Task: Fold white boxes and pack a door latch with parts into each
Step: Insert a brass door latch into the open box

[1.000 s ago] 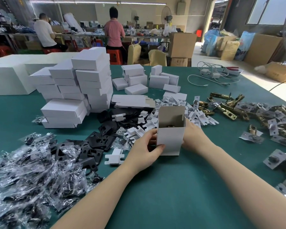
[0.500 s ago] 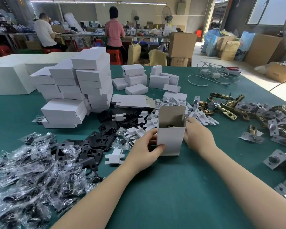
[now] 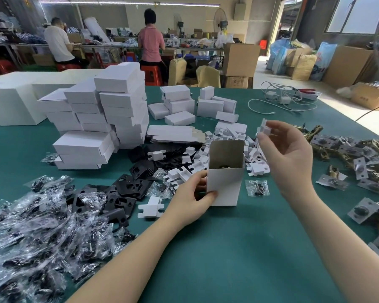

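A white box (image 3: 225, 184) stands upright on the green table with its top flap open; something brass shows inside. My left hand (image 3: 192, 199) grips its left side near the bottom. My right hand (image 3: 287, 156) is raised to the right of the box and pinches a small white cardboard insert (image 3: 265, 127) between thumb and fingers, above the pile of white inserts (image 3: 234, 136). A small bag of screws (image 3: 257, 188) lies just right of the box. Brass door latches (image 3: 346, 154) lie scattered at the right.
Stacks of closed white boxes (image 3: 109, 114) stand at the back left. Black plates (image 3: 127, 191) and bagged parts (image 3: 37, 228) cover the left front. Flat box blanks (image 3: 175, 133) lie behind the box. Cables (image 3: 280, 101) lie far right. Two people work at a far bench.
My right hand left the box's right side, rose up and right, and now holds a white insert. A small screw bag is now visible where the hand was. The left hand kept its hold.
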A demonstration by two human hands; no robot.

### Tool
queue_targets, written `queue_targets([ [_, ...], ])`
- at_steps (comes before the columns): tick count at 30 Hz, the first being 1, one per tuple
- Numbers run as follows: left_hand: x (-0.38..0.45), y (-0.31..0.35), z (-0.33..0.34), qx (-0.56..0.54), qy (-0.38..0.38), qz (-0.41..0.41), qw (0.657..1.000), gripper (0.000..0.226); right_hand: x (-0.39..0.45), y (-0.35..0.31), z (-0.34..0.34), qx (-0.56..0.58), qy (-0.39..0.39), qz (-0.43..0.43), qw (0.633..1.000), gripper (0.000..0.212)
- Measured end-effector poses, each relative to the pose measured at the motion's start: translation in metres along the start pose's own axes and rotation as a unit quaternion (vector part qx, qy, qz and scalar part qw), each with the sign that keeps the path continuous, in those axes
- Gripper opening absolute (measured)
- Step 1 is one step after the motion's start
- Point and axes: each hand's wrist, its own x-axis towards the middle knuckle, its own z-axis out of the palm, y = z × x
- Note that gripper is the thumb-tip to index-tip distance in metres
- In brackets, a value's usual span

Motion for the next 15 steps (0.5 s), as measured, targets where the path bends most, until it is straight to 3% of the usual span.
queue_targets([
  [5, 0.001, -0.001, 0.000, -0.006, 0.001, -0.009, 1.000, 0.045, -0.016, -0.010, 0.009, 0.015, -0.115, -0.019, 0.993, 0.037],
  [10, 0.001, -0.001, 0.000, -0.008, -0.001, -0.007, 1.000, 0.045, -0.021, 0.007, 0.006, -0.222, -0.100, -0.146, 0.959, 0.036],
  [15, 0.002, -0.001, 0.001, -0.006, 0.006, -0.003, 1.000, 0.044, -0.024, 0.023, 0.002, -0.276, -0.126, -0.181, 0.935, 0.020],
])
